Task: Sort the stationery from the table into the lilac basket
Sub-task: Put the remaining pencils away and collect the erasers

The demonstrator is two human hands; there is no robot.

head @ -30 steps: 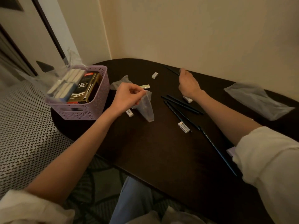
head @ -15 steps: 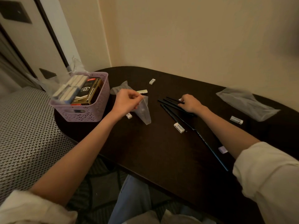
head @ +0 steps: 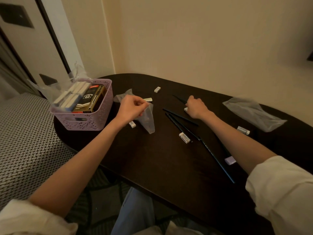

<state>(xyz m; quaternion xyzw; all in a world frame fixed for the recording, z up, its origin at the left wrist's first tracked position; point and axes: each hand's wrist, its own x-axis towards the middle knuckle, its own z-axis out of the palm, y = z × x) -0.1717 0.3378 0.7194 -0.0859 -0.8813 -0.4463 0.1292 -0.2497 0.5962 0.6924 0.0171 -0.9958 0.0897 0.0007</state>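
Observation:
The lilac basket (head: 94, 119) stands at the table's left end, holding boxes and a clear bag. My left hand (head: 131, 106) pinches the top of a small clear plastic bag (head: 149, 122) that hangs down to the table. My right hand (head: 195, 106) is curled over the far ends of several black pencils (head: 179, 122) and grips one of them (head: 179, 98). White erasers lie around: one far back (head: 157, 89), one by the bag (head: 132, 124), one in the middle (head: 184, 137), one at right (head: 243, 130). Another long pencil (head: 218, 161) runs toward me.
A crumpled clear bag (head: 254, 112) lies at the table's far right. A lilac eraser (head: 230, 160) sits near my right forearm. The dark table (head: 160, 167) stands in a corner of cream walls. A woven patterned surface (head: 22, 141) is left of it. My knees are below the table edge.
My right hand came back from the far edge to the pencil cluster and now grips a pencil there. My left hand kept holding the small bag in place.

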